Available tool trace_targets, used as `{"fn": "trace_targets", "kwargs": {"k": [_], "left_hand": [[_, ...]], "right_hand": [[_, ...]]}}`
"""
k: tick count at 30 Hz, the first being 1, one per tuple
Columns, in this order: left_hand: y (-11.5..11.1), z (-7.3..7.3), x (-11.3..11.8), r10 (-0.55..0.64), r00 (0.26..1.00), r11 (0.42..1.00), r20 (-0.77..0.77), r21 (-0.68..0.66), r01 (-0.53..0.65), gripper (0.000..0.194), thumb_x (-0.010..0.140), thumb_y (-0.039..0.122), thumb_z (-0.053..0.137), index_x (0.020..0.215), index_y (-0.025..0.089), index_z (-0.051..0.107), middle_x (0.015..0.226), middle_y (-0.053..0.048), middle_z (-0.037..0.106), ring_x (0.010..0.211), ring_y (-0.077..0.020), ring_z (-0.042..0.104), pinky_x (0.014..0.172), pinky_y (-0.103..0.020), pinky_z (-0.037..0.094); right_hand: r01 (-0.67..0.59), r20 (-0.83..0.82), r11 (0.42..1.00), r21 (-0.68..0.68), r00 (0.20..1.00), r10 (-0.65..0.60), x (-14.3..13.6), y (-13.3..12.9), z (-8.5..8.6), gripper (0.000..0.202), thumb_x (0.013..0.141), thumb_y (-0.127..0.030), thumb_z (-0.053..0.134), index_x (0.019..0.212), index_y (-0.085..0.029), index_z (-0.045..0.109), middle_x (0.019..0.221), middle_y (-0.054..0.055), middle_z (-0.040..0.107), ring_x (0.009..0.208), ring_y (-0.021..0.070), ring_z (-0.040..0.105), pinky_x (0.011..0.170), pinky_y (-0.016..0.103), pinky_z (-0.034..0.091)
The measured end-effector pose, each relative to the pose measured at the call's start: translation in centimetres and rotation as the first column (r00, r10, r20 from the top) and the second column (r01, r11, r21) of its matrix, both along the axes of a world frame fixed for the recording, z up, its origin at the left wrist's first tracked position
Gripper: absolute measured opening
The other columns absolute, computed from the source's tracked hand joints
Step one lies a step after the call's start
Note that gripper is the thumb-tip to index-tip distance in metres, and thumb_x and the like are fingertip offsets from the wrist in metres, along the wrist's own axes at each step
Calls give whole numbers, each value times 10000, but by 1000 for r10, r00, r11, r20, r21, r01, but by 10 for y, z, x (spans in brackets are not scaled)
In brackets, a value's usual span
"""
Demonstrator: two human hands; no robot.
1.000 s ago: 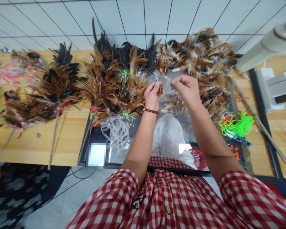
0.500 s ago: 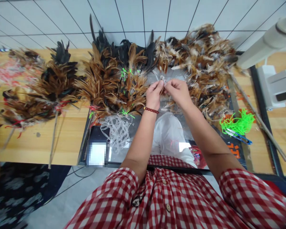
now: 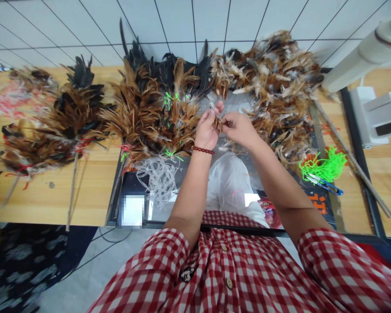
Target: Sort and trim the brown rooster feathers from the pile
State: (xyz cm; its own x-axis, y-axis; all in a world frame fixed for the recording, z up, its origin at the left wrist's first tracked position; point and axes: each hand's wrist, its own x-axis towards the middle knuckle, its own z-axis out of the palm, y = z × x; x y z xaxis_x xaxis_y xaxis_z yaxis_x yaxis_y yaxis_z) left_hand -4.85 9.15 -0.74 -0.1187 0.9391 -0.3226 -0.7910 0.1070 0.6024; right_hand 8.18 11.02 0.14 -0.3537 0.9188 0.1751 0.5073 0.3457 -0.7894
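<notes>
My left hand [image 3: 207,128], with a beaded bracelet on its wrist, is closed on a small brown feather bunch [image 3: 217,125]. My right hand [image 3: 237,127] pinches at the same bunch from the right, its fingertips partly hidden. Both hands are held close together over the dark glass tabletop [image 3: 190,171]. To the left lie bundled brown feathers [image 3: 138,108] with green ties [image 3: 168,100]. On the right is a heap of loose brown and white feathers [image 3: 276,87].
White plastic strips [image 3: 158,180] lie left of my forearm. Green strings [image 3: 327,165] and blue-handled snips [image 3: 326,184] are at the right, near a long stick [image 3: 352,156]. Feather dusters [image 3: 76,117] lie on the wooden table [image 3: 94,187]. A white cylinder [image 3: 361,56] stands at the back right.
My left hand has turned its palm more upward and moved slightly left. The brown feathers between my hands now show more clearly. My right hand has shifted slightly left and down.
</notes>
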Motion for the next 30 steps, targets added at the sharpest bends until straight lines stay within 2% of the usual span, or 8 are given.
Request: {"fn": "trace_targets", "kwargs": {"k": [7,10,12,17,20,24,27,30], "left_hand": [[-2,8,-12,103,994,995,35,-4,-103,275,1083,283,485,990,192,727,1168,-40,771,1288,-155,697,1032,-303,603],[0,7,-14,127,991,992,31,-25,-127,307,1093,285,465,978,201,737,1050,-17,765,952,-70,733,874,-202,600],[1,4,-14,129,992,991,20,-44,-128,294,1085,306,495,963,219,748,976,-3,753,701,-22,628,704,-140,549],[2,2,-15,132,990,987,-56,-79,-137,275,1066,390,541,1014,260,777,904,-3,754,501,-22,399,462,-147,390],[0,4,-15,115,992,989,-48,-93,-119,298,1070,368,532,939,257,776,924,3,761,479,-20,348,437,-158,347],[0,6,-15,111,993,990,-36,-79,-114,295,1067,361,540,927,263,780,949,4,765,461,-17,326,427,-180,352],[1,3,-14,106,993,991,-48,-73,-110,259,1042,374,594,890,251,764,914,11,753,451,-9,324,417,-180,339],[3,-1,-10,91,993,994,-69,-48,-94,245,1003,368,662,819,217,723,858,23,738,454,1,346,417,-167,319]], "right_hand": [[159,-157,984,-80,973,-170,54,20,14,242,763,-360,854,686,-191,699,578,-6,572,589,133,501,600,306,416],[120,-335,979,-168,926,-171,53,22,14,247,824,-412,826,777,-200,708,643,3,617,588,126,541,588,299,455],[111,-383,981,-158,909,-164,46,23,9,239,848,-418,810,837,-202,706,716,17,654,650,140,601,632,310,501],[185,-116,975,123,978,-171,35,20,-5,167,843,-322,785,964,-212,753,982,74,723,907,230,675,851,404,539],[13,170,974,227,984,-52,25,9,-4,123,881,-243,685,957,-228,782,1018,89,734,1015,282,655,951,449,494],[-171,494,965,199,868,52,5,-8,-4,204,920,-189,581,909,-193,784,1046,147,727,1056,322,611,941,471,449],[-115,455,970,215,890,5,2,-8,-6,222,958,-221,550,872,-186,752,1016,156,714,1022,308,596,919,451,446],[54,123,974,222,989,-83,7,2,-6,205,969,-377,621,883,-213,709,961,103,698,939,252,594,871,399,479]]}}
